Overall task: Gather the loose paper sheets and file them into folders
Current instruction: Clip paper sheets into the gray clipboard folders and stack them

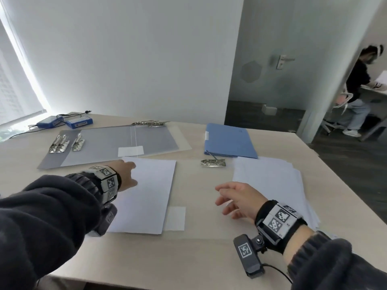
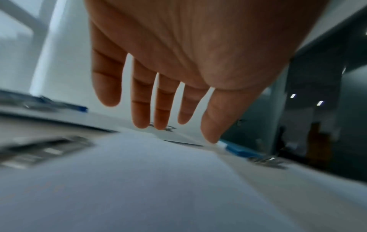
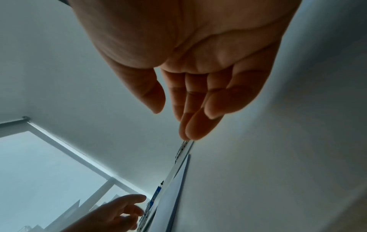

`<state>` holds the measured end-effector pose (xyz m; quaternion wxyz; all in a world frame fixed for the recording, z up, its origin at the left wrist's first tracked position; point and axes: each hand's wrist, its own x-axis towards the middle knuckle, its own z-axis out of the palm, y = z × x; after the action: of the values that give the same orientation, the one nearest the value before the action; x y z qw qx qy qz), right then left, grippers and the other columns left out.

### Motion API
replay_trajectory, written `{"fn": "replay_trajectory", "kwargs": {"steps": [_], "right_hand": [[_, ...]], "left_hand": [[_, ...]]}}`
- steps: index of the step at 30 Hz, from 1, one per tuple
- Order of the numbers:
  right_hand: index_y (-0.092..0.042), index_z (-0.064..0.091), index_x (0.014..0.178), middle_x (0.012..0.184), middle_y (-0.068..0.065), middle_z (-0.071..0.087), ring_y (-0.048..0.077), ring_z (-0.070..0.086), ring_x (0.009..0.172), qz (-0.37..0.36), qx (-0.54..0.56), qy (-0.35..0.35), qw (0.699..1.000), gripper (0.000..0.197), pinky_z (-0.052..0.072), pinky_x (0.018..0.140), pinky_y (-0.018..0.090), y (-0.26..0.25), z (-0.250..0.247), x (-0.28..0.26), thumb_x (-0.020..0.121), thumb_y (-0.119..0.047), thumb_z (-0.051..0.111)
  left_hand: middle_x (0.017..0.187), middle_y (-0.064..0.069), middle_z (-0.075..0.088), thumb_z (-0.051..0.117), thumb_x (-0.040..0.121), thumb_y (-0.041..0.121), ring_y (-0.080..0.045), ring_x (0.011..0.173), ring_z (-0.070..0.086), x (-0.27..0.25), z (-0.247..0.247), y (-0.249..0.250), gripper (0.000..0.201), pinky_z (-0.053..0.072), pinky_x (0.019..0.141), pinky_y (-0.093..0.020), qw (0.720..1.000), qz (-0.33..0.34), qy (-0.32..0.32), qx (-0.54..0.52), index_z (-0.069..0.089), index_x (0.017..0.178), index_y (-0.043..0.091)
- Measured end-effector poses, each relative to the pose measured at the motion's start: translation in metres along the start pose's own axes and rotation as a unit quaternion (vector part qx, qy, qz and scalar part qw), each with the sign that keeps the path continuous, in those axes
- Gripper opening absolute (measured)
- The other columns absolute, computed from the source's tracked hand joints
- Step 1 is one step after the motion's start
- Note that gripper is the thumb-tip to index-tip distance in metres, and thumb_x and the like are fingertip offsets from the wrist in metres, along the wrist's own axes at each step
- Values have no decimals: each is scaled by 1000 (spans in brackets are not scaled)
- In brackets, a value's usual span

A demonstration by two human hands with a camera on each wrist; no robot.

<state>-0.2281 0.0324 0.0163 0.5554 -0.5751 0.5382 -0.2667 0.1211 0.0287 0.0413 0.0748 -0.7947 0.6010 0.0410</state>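
A pale wooden table (image 1: pixel 199 258) fills the room's near side. At its far left lies an open grey folder (image 1: pixel 109 146), flat, with metal clips (image 1: pixel 59 144) on its left flap. To its right sits a closed blue folder (image 1: pixel 229 141). A loose stack of paper (image 1: pixel 270 185) spreads along the right edge; a single white sheet (image 1: pixel 146 193) lies in the middle. The left hand (image 1: pixel 125 174) reaches over that sheet's top corner, fingers straight and spread, holding nothing. The right hand (image 1: pixel 238 199) hovers between sheet and stack, fingers relaxed, empty. One small clip (image 1: pixel 213 162) lies below the blue folder.
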Motion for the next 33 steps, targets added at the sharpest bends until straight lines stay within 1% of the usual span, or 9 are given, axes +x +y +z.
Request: {"fn": "replay_trajectory", "kwargs": {"steps": [4, 8, 10, 14, 16, 18, 24, 29, 33], "right_hand": [[-18, 69, 109, 84, 5, 74, 20, 62, 64, -8, 24, 63, 998, 17, 45, 53, 28, 10, -42, -20, 99, -21, 56], [-17, 72, 102, 88, 6, 75, 18, 62, 69, 2, 52, 167, 985, 17, 46, 56, 29, 27, -87, -37, 97, -18, 56], [-17, 72, 101, 96, 8, 75, 19, 63, 77, 8, 78, 230, 970, 17, 50, 61, 30, 36, -110, -44, 97, -17, 56], [-14, 67, 108, 106, 9, 73, 22, 65, 91, 32, 174, 318, 931, 16, 54, 72, 35, 52, -151, -55, 99, -20, 55], [-11, 64, 111, 106, 10, 72, 23, 65, 92, 52, 212, 329, 919, 18, 55, 78, 38, 58, -162, -58, 100, -19, 52], [-9, 62, 115, 105, 11, 70, 25, 65, 90, 66, 241, 325, 912, 22, 54, 80, 40, 62, -168, -60, 101, -19, 48], [-11, 60, 118, 107, 13, 70, 29, 69, 97, 88, 240, 303, 918, 25, 56, 87, 43, 71, -172, -62, 101, -24, 45], [-10, 59, 118, 105, 17, 73, 31, 72, 95, 93, 251, 286, 920, 24, 59, 87, 43, 79, -174, -62, 101, -23, 46], [-10, 60, 116, 103, 18, 74, 31, 73, 94, 87, 265, 281, 918, 24, 60, 85, 43, 86, -178, -62, 101, -23, 47]], "left_hand": [[136, 7, 54, 56, 93, 51, -15, 119, 55, -25, -2, 94, 47, 42, 103, -29, 985, 147, -13, -95, 52, 136, 33], [142, 11, 48, 56, 91, 55, -12, 123, 52, -51, 13, 177, 46, 38, 106, -29, 957, 273, -52, -89, 54, 133, 37], [146, 13, 44, 55, 91, 56, -11, 129, 47, -54, 16, 207, 48, 36, 110, -31, 946, 308, -61, -85, 53, 135, 38], [151, 15, 39, 54, 91, 57, -11, 135, 42, -50, 14, 251, 50, 33, 114, -35, 939, 327, -61, -86, 50, 138, 38], [152, 15, 39, 54, 91, 57, -12, 136, 42, -46, 13, 268, 51, 33, 114, -36, 939, 327, -60, -88, 50, 139, 38], [151, 14, 41, 55, 91, 57, -12, 136, 43, -45, 12, 283, 52, 33, 114, -35, 938, 328, -62, -90, 50, 139, 37], [141, 15, 47, 62, 87, 53, -10, 126, 49, -67, 13, 325, 49, 40, 106, -31, 914, 390, -66, -90, 53, 133, 38], [138, 10, 49, 66, 84, 52, -14, 124, 50, -81, 14, 353, 55, 43, 104, -34, 898, 433, -68, -25, 51, 134, 35], [134, 10, 50, 72, 77, 55, -17, 116, 53, -81, 17, 362, 62, 48, 98, -37, 898, 433, -71, 23, 50, 131, 34]]}}
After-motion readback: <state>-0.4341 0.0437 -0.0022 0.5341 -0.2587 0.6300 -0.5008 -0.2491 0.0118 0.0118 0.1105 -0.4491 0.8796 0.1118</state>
